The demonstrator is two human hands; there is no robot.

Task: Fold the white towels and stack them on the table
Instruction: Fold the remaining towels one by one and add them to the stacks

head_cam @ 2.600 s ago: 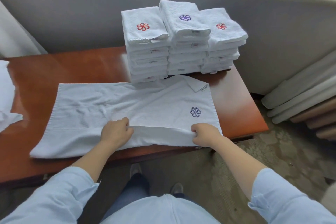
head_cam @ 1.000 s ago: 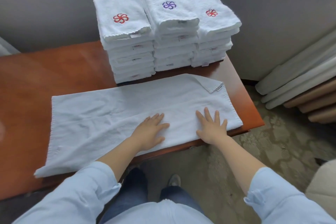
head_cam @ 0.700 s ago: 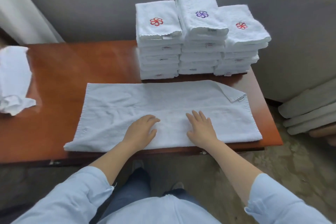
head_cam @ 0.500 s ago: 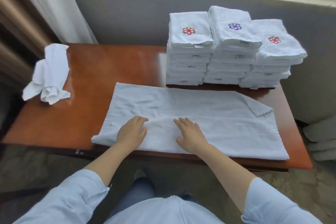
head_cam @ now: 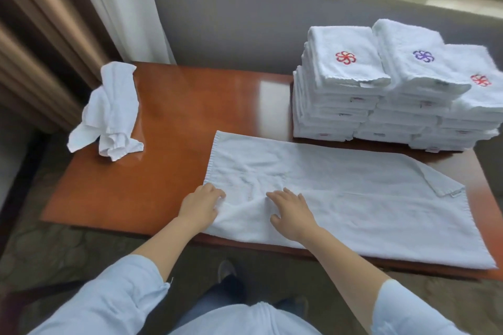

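A long white towel [head_cam: 353, 193], folded lengthwise, lies flat along the near edge of the wooden table [head_cam: 177, 122], its far right corner turned over with a tag showing. My left hand [head_cam: 201, 207] lies on the towel's near left corner with bent fingers, and the cloth puckers against it. Its thumb is hidden, so a pinch cannot be made out. My right hand [head_cam: 292, 213] presses flat on the towel just to the right, fingers spread. Three stacks of folded white towels [head_cam: 348, 95] with flower emblems stand at the back right.
A crumpled white towel [head_cam: 111, 114] lies at the table's far left corner. Curtains hang on the left, and a wall with a window sill runs behind the table. My legs and shoes show below the near edge.
The towel's near half was folded over, hiding its emblem. Both hands then slid left along it, from the right part to its left end. The view swung left, bringing the crumpled towel into sight.
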